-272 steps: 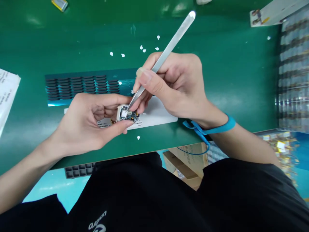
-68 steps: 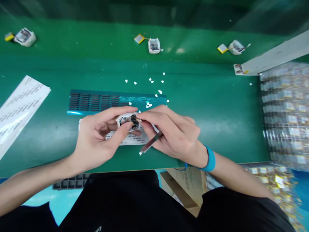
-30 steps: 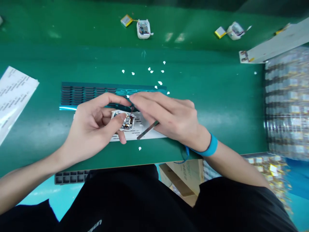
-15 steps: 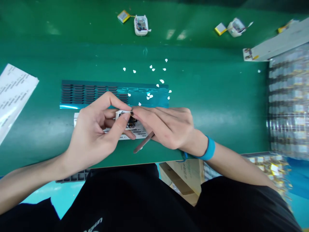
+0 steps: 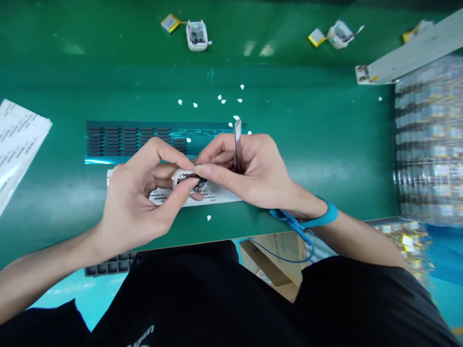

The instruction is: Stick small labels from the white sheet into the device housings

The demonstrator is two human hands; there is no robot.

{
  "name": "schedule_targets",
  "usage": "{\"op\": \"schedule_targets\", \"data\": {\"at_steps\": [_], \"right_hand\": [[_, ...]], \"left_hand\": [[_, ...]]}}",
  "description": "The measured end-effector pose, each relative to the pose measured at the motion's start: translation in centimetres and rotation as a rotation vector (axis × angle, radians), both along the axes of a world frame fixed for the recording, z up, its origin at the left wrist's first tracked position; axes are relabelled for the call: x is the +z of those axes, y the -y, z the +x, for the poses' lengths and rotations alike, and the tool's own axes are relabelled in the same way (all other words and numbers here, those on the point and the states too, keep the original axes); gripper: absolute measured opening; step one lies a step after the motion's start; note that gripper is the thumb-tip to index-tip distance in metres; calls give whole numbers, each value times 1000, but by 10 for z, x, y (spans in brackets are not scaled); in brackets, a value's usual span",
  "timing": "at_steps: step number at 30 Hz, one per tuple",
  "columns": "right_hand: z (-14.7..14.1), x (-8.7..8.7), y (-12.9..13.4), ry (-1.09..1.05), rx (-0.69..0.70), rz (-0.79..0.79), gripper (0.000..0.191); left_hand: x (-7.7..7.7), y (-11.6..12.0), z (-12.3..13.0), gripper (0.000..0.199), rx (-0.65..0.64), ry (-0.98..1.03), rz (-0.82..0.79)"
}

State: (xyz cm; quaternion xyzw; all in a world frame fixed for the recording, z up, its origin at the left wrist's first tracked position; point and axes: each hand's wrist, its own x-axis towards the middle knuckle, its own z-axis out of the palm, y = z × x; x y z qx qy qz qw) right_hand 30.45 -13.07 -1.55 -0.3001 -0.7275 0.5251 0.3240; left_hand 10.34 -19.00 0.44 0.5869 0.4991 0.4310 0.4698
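Two bare hands work together over the middle of a green workbench (image 5: 289, 96) in the single head view. The left hand (image 5: 139, 202) holds a small white case (image 5: 190, 180) with a circuit board inside, pinching it between the thumb and curved fingers. The case sits just above a white label sheet (image 5: 220, 197), without clearly touching it. The right hand (image 5: 249, 166) comes in from the other side, its thumb and forefinger pressed together at the case's right end, while its curled fingers hold steel tweezers (image 5: 238, 144) upright against the palm, tips pointing away from the case. A blue wrist strap (image 5: 325, 214) circles the right wrist, with its blue cord (image 5: 289, 260) hanging below the bench edge. Just beyond the hands lies a strip of black rubber pieces (image 5: 130, 137) on a teal backing. Loose papers (image 5: 21, 140) lie at the far left. Two more white cases (image 5: 197, 35) with yellow batteries (image 5: 170, 22) sit along the far side, and stacked clear packs of batteries (image 5: 430, 140) rise at the right.
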Motion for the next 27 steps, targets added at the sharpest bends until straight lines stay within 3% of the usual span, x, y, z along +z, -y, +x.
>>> {"op": "schedule_targets", "data": {"at_steps": [3,8,12,15,20,23,27], "right_hand": [[1,2,0,13,-41,54,36],[8,-6,-11,113,-222,466,55],[15,-7,-27,6,-336,538,71],[21,-2,-38,14,-201,335,76],[26,5,-47,127,124,-112,71],[23,6,-45,133,248,-179,67],[17,4,-40,139,236,-206,73]], "left_hand": [[-1,-1,-3,16,-22,-66,0],[-2,-6,-10,4,35,-351,208],[-1,-12,-15,9,-123,-454,305],[-6,-16,-19,14,-281,-550,379],[-19,-21,-24,15,-364,-727,530],[-23,-22,-23,13,-371,-703,504],[-24,-22,-19,9,-349,-657,503]]}}
